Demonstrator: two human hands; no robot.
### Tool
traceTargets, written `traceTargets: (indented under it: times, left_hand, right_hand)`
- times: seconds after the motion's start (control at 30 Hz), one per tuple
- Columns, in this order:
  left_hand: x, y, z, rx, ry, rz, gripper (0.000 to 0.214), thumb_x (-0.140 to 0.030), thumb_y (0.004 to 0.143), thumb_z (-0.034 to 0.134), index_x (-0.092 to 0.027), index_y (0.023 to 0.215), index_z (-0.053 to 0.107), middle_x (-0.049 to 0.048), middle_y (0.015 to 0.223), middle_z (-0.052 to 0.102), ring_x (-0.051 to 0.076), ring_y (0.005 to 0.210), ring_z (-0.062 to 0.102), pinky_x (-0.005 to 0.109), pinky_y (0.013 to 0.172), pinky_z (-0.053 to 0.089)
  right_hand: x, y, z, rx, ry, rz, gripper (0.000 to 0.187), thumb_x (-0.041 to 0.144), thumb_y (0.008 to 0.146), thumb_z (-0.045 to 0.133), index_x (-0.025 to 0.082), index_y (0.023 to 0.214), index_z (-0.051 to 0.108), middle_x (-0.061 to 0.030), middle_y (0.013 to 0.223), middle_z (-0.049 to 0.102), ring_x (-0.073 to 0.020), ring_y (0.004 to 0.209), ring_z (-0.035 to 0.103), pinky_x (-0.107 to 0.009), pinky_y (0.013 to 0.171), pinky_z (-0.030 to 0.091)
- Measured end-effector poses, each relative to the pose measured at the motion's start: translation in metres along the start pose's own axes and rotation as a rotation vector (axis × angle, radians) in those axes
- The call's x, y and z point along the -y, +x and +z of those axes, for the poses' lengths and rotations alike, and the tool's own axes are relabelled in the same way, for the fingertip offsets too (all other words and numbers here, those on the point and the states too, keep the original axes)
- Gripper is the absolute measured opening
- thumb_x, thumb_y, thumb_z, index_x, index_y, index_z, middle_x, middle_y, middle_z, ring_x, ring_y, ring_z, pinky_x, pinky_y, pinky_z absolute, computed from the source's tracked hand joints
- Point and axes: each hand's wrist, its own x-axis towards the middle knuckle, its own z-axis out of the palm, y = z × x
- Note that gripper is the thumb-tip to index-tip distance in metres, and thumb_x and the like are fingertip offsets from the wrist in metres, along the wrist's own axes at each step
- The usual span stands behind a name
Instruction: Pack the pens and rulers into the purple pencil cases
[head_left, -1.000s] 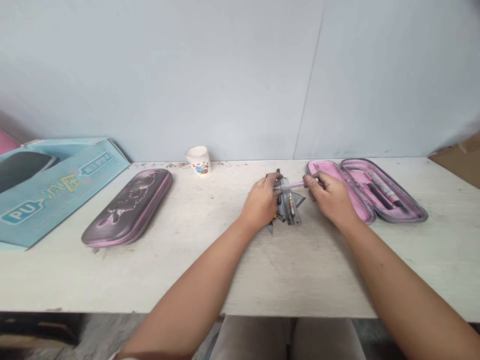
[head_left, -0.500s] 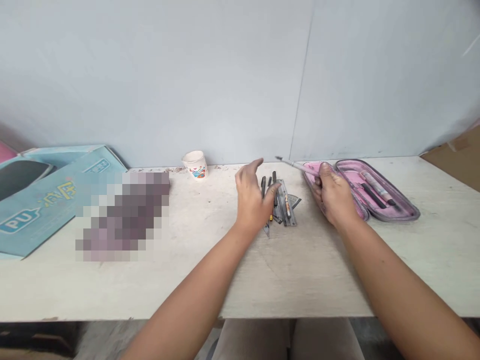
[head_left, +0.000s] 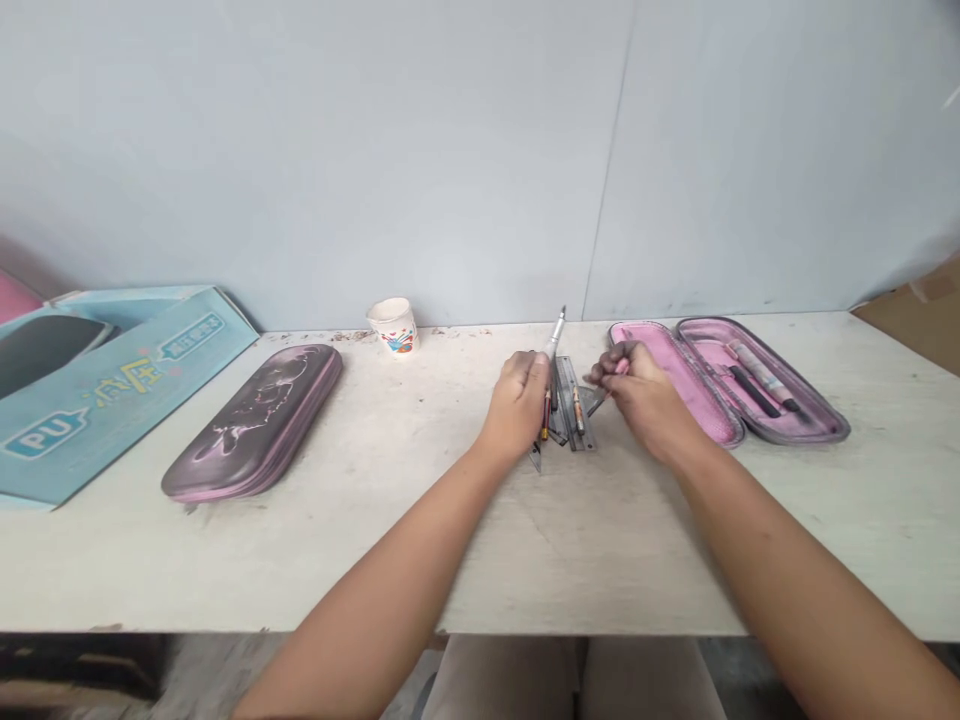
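Silver-tipped pen point(head_left: 556, 335) points away from me out of my closed left hand point(head_left: 517, 405); my right hand's point(head_left: 641, 392) grip I cannot tell.

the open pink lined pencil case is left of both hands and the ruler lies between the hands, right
Not quite: the open pink-lined pencil case lies to the right of both the left hand and the right hand, not to their left, as the head view shows. The ruler does lie between the hands.
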Motion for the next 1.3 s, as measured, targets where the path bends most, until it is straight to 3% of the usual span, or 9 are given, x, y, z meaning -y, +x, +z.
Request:
traceTargets:
  times: [0.17, 0.3, 0.6, 0.87, 1.0, 1.17, 1.3]
  left_hand:
    - [0.001, -0.005, 0.005, 0.113, 0.345, 0.314, 0.031, -0.033, 0.092, 0.032, -0.018, 0.072, 0.049, 0.0059, 0.082, 0.051, 0.018, 0.086, 0.046, 0.036, 0.086, 0.039]
    - [0.002, -0.008, 0.006, 0.134, 0.395, 0.364, 0.029, -0.032, 0.092, 0.031, -0.017, 0.076, 0.051, 0.0070, 0.087, 0.051, 0.018, 0.088, 0.046, 0.036, 0.086, 0.040]
    - [0.002, -0.008, 0.006, 0.185, 0.467, 0.372, 0.030, -0.034, 0.092, 0.031, -0.016, 0.080, 0.053, 0.0084, 0.093, 0.051, 0.019, 0.091, 0.045, 0.038, 0.086, 0.041]
    - [0.001, -0.009, 0.006, 0.164, 0.436, 0.375, 0.032, -0.031, 0.093, 0.027, -0.016, 0.080, 0.052, 0.0081, 0.088, 0.051, 0.020, 0.089, 0.043, 0.039, 0.087, 0.039]
    - [-0.007, -0.009, 0.006, 0.188, 0.194, 0.244, 0.034, -0.037, 0.092, 0.030, -0.016, 0.076, 0.052, 0.0066, 0.084, 0.050, 0.020, 0.086, 0.045, 0.039, 0.086, 0.037]
    - [-0.020, -0.012, 0.006, 0.508, -0.609, -0.223, 0.045, -0.055, 0.086, 0.033, -0.017, 0.065, 0.044, 0.0007, 0.067, 0.046, 0.012, 0.059, 0.043, 0.027, 0.057, 0.038]
    - [-0.020, -0.012, 0.011, 0.422, -0.844, -0.347, 0.043, -0.058, 0.078, 0.048, -0.017, 0.067, 0.047, -0.0002, 0.066, 0.048, 0.010, 0.058, 0.044, 0.023, 0.054, 0.037]
  right_hand:
    - [0.007, 0.011, -0.010, -0.224, 0.404, -0.150, 0.020, 0.018, 0.074, 0.056, 0.024, 0.089, 0.044, 0.0027, 0.092, 0.053, -0.0117, 0.095, 0.061, -0.036, 0.093, 0.045]
    - [0.012, 0.012, -0.012, -0.274, 0.527, -0.160, 0.018, 0.017, 0.077, 0.056, 0.024, 0.090, 0.045, 0.0034, 0.090, 0.056, -0.0125, 0.095, 0.063, -0.040, 0.098, 0.043]
    - [0.006, 0.011, -0.007, -0.210, 0.490, -0.138, 0.015, 0.024, 0.081, 0.055, 0.023, 0.093, 0.046, 0.0025, 0.090, 0.058, -0.0130, 0.092, 0.064, -0.041, 0.096, 0.044]
    - [0.002, 0.005, -0.017, 0.106, 0.206, -0.050, 0.034, 0.038, 0.081, 0.056, 0.026, 0.111, 0.047, -0.0022, 0.095, 0.066, -0.0169, 0.095, 0.062, -0.042, 0.091, 0.045]
    - [0.008, 0.001, -0.013, 0.253, 0.289, 0.028, 0.033, 0.038, 0.079, 0.058, 0.025, 0.108, 0.049, -0.0028, 0.091, 0.068, -0.0177, 0.096, 0.061, -0.038, 0.086, 0.046]
    - [0.017, -0.006, -0.001, 0.298, 0.477, 0.110, 0.026, 0.043, 0.078, 0.058, 0.023, 0.094, 0.054, -0.0035, 0.085, 0.067, -0.0173, 0.077, 0.062, -0.031, 0.064, 0.048]
    - [0.014, -0.006, 0.009, 0.329, 0.382, 0.121, 0.031, 0.049, 0.077, 0.057, 0.022, 0.092, 0.057, 0.0015, 0.065, 0.059, -0.0107, 0.050, 0.049, -0.025, 0.045, 0.039]
